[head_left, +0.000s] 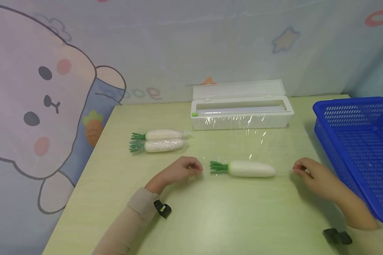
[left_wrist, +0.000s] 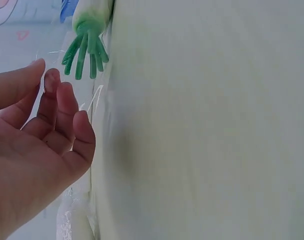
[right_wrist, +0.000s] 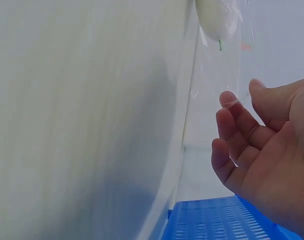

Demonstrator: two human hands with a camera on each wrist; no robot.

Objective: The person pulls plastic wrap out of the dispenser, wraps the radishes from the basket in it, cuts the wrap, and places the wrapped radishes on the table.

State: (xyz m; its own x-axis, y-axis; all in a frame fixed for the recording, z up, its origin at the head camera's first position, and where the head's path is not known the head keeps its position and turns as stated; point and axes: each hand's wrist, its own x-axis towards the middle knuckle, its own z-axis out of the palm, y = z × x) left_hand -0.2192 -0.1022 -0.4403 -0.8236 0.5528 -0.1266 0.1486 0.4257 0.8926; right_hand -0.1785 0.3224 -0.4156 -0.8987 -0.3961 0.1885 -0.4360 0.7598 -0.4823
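Observation:
A white radish [head_left: 251, 169] with short green stems lies on clear cling film [head_left: 250, 156], between my two hands in the head view. The film stretches back to a white dispenser box [head_left: 242, 120] with its lid raised. Left of the green stems, my left hand [head_left: 182, 169] pinches the film's near edge between thumb and fingers. Beyond the radish's pointed end, my right hand [head_left: 316, 177] pinches the other side of that edge. A thin strand of film [right_wrist: 237, 102] shows at the right fingertips in the right wrist view.
Two more radishes [head_left: 164, 145] in clear film lie side by side at the back left of the table [head_left: 229, 219]. A blue plastic basket [head_left: 338, 156] stands along the right side, close to my right forearm. Behind the table hangs a printed cloth [head_left: 178, 46].

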